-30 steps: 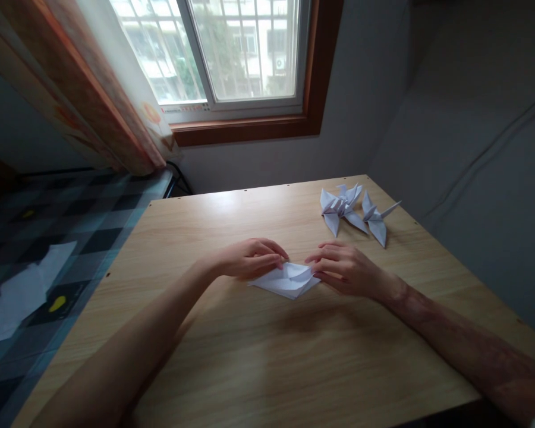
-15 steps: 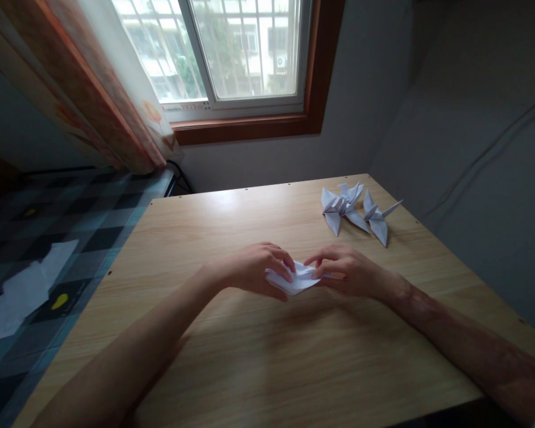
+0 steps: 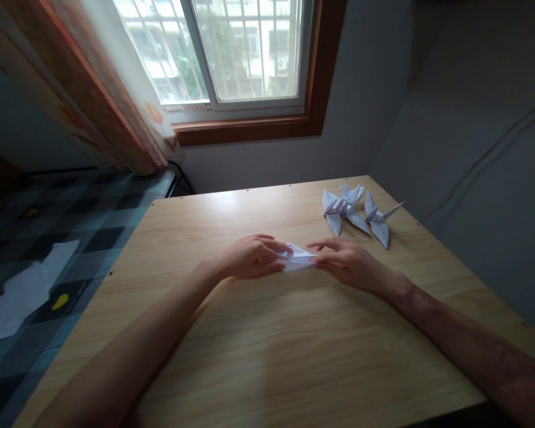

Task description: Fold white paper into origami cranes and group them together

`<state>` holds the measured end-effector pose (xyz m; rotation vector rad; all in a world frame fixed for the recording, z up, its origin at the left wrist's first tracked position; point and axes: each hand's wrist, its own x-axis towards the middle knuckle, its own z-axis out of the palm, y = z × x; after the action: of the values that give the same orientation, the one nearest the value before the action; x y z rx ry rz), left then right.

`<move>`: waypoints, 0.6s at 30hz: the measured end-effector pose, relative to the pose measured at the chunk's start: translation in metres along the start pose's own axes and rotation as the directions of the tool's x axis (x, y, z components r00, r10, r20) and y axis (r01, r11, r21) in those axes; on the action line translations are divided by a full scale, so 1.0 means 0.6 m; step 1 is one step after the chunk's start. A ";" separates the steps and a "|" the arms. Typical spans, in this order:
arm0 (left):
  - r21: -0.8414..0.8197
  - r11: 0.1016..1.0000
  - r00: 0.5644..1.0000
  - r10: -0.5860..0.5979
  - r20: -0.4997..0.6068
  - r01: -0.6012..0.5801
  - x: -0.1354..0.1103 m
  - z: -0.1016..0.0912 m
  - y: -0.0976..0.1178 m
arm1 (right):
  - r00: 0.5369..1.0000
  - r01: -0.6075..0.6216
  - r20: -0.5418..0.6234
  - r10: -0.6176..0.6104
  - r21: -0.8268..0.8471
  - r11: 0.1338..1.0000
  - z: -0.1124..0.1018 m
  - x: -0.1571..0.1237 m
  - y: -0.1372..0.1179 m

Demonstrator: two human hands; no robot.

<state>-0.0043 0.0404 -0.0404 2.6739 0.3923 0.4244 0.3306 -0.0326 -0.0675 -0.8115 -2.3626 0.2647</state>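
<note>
A small piece of folded white paper [image 3: 298, 260] lies between my two hands near the middle of the wooden table [image 3: 232, 356]. My left hand [image 3: 254, 255] is closed on its left side, the fingers over the top face. At the right corner my right hand [image 3: 345, 261] pinches the paper between thumb and fingers, with one finger raised off it. The fingers cover both ends of the paper, so its full outline is hidden.
Several folded white paper cranes [image 3: 342, 208] rest at the table's far right corner. On the left, white paper sheets [image 3: 22, 294] lie on a checked cloth [image 3: 102, 202]. A window [image 3: 249, 53] and a curtain [image 3: 89, 77] are beyond the table.
Both hands and the folded paper have moved slightly away from me. The paper now looks narrower and flatter, and the left fingers reach further over it. The cranes have stayed put.
</note>
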 end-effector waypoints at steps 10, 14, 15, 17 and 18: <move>-0.023 1.000 1.000 -0.004 -0.012 0.003 -0.006 -0.006 -0.018 | 0.996 -0.032 -0.080 0.029 -0.025 0.999 0.007 0.009 0.017; -0.017 1.000 1.000 -0.011 0.006 0.011 -0.006 -0.012 -0.022 | 0.994 -0.089 -0.049 0.098 0.167 0.982 0.008 0.023 0.022; -0.010 1.000 1.000 -0.022 0.017 0.022 -0.007 -0.014 -0.025 | 0.993 -0.096 -0.041 0.106 0.204 0.974 0.008 0.029 0.023; 0.006 0.999 0.998 -0.050 0.034 0.050 -0.011 -0.019 -0.033 | 0.993 -0.091 -0.048 0.107 0.251 0.964 0.013 0.040 0.023; 0.010 0.998 0.998 -0.062 0.031 0.062 -0.014 -0.021 -0.037 | 0.993 -0.080 -0.063 0.100 0.263 0.962 0.016 0.046 0.024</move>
<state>-0.0210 0.0616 -0.0411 2.6657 0.4678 0.3631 0.3145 -0.0046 -0.0670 -0.7875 -2.1649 0.5596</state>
